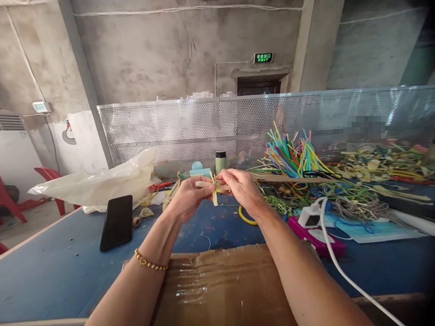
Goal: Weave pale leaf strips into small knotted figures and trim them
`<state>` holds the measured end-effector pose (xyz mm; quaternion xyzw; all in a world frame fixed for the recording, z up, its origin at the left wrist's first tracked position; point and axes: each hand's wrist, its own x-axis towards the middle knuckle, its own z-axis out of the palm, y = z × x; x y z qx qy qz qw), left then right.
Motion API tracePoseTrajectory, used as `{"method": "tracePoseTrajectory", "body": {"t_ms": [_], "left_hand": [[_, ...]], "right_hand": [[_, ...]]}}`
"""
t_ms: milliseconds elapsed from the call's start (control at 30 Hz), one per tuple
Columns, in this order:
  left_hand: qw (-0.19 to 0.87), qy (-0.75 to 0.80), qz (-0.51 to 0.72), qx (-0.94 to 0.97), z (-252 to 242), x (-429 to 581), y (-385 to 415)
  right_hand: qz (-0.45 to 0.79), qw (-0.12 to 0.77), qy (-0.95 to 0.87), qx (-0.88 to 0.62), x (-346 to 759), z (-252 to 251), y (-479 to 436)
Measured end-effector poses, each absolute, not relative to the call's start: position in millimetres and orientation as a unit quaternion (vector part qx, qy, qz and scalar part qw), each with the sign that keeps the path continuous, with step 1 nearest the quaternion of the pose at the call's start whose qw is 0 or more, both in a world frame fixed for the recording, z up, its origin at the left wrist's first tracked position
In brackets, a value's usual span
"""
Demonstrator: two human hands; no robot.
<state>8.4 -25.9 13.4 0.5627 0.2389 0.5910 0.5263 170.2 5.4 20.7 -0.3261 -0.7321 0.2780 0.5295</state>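
Both my hands meet in front of me, above the blue table (190, 231). Between them is a small knotted piece of pale yellow-green strips (215, 197), with strip ends sticking out up, down and to the left. My left hand (190, 197) pinches it from the left side, thumb on top. From the right, my right hand (242, 188) has its fingertips closed on the same piece. Its finer detail is too small to make out. Just behind the hands stands a green bottle with a black cap (220, 162).
Cardboard (224, 285) lies under my forearms. A black phone (116, 222) and plastic bag (102, 181) are left. Right are colourful strips (294, 154), tangled cords (356, 208), a magenta power strip (317, 237) and white cable (335, 260). A perforated metal panel (170, 131) borders the back.
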Motion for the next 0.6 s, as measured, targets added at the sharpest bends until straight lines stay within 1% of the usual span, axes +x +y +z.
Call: {"method": "tracePoseTrajectory", "body": {"t_ms": [100,200,367,600], "left_hand": [[0.512,0.24,0.571,0.595,13,11,-28],[0.511,0.238,0.547,0.619,14,12,-30],[0.508,0.256,0.546,0.615,13,13,-29],[0.538,0.265,0.564,0.567,12,16,-29]], "right_hand": [[0.353,0.512,-0.737,-0.264,170,22,2],[0.408,0.516,-0.716,-0.233,170,23,-1],[0.43,0.517,-0.703,-0.232,171,26,-4],[0.458,0.529,-0.679,-0.223,165,27,-13]]}}
